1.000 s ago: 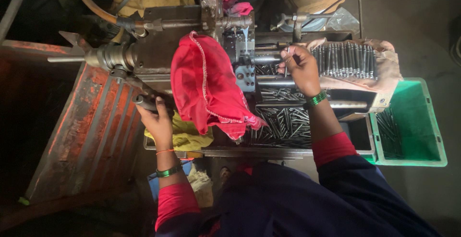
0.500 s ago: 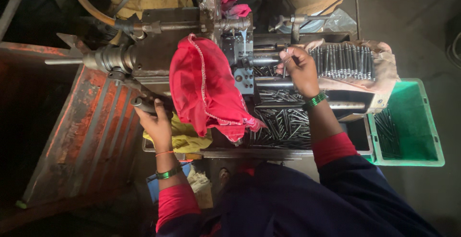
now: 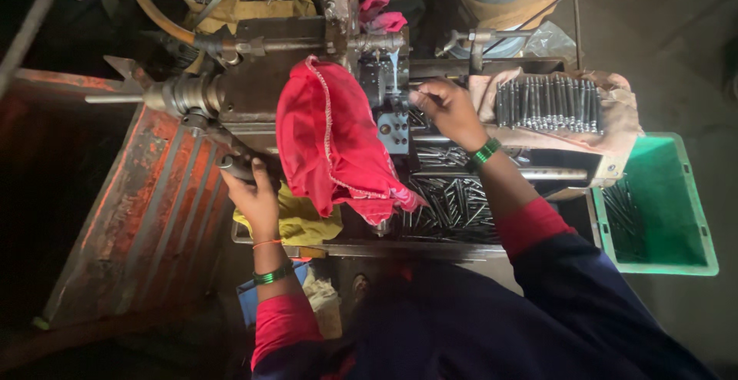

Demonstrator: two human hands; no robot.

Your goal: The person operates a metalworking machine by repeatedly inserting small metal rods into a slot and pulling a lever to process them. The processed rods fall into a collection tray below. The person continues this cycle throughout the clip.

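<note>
Dim workshop, red cloth (image 3: 332, 143) draped on lathe (image 3: 254, 88)

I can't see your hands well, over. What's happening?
Left hand gripping the machine's lever. Right hand at the work head, fingers pinched; what they hold is hidden. Red cloth draped between the hands.
</note>
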